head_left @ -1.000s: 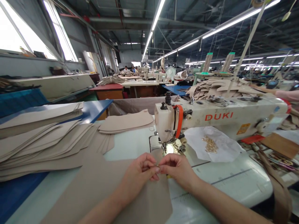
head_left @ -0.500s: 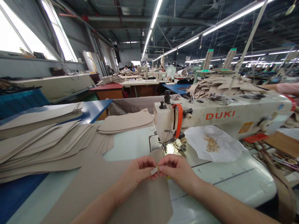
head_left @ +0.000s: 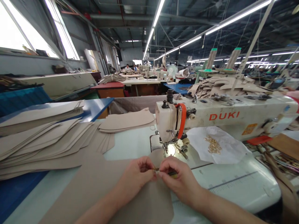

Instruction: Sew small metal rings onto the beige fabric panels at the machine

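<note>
My left hand point(head_left: 140, 171) and my right hand point(head_left: 177, 174) meet in front of the sewing machine point(head_left: 171, 124), both closed in a pinch. Between their fingertips is a small gold-coloured metal piece point(head_left: 156, 170), mostly covered by the fingers. Something dark and yellow point(head_left: 173, 175) shows under my right hand's fingers; its kind is hidden. Below the hands lies a large flat beige panel point(head_left: 105, 189), reaching toward the needle area. Right of the needle, a heap of small gold metal pieces point(head_left: 213, 145) rests on a white sheet point(head_left: 230, 152).
Stacks of cut beige panels point(head_left: 39, 140) lie at the left, and a smaller stack point(head_left: 127, 119) sits behind the panel. More cut pieces point(head_left: 224, 85) are piled behind the machine. Thread cones point(head_left: 211, 59) stand above. Tools and a brown strip point(head_left: 277, 177) are at the right edge.
The pale tab seen on the small metal piece before is now mostly hidden by my fingers. My right hand has turned slightly and shifted right. The whole view has moved a little.
</note>
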### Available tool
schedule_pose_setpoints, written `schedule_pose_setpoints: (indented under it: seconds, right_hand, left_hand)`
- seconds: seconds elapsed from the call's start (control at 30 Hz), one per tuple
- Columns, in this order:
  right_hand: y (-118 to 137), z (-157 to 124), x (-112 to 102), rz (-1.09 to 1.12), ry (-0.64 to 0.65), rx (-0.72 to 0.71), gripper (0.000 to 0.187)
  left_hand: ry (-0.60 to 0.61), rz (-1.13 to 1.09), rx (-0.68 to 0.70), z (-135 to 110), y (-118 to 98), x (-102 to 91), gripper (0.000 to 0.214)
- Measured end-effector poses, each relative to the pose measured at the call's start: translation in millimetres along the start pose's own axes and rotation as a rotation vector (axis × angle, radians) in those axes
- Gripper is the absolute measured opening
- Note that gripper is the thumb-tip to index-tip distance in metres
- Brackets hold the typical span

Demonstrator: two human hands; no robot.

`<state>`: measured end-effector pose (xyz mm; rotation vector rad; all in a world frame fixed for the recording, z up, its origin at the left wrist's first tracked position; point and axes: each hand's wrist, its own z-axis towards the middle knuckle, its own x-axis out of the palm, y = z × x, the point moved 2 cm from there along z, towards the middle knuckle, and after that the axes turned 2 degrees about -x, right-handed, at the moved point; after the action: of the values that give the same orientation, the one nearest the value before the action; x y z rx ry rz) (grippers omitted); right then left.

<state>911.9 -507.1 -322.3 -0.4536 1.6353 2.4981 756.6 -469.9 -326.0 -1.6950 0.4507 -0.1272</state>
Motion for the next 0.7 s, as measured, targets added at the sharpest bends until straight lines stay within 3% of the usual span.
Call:
schedule_pose_setpoints:
  seconds: [0.23, 0.37, 0.5, 0.7]
  right_hand:
    - [-9, 3, 3, 0.286, -0.105, 0.12, 0.009]
    - [-13, 5, 6, 0.447, -0.205, 0.201, 0.01]
    - [-17, 8, 7, 0.48, -0.244, 0.241, 0.01]
    - [-17, 7, 7, 0.475, -0.233, 0.251, 0.01]
  left_hand:
    - [-0.017, -0.141, 0.107, -3, -7, 2.0, 0.015]
    - [-0.05, -0.226, 0.045, -3, -9, 3.7, 0.019]
    - [-0.035, -0.295, -0.006, -2, -9, 4.0, 0.02]
    - [-0.069, -0.242, 0.076, -1, -4, 3.2, 0.025]
